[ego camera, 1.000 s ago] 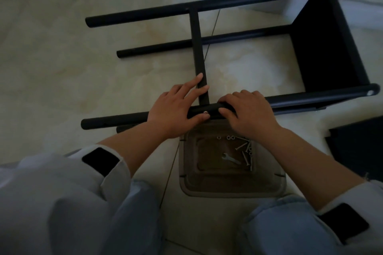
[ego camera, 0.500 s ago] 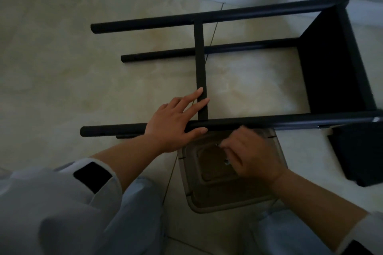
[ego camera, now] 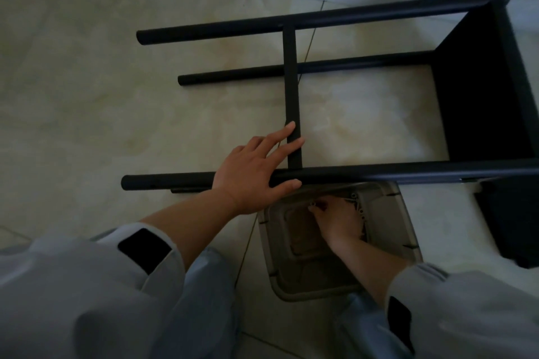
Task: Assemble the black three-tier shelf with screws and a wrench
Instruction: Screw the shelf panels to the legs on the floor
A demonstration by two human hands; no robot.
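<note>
Now left hand [ego camera: 253, 172] flat on shelf frame [ego camera: 379, 173].

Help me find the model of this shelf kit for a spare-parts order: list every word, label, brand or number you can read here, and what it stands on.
None: no readable text shows anywhere.
Black shelf frame: plain, with no label or marking in view.
Plastic tray of screws: no writing visible.
Black patches on the sleeves: blank in this dim picture.
</note>
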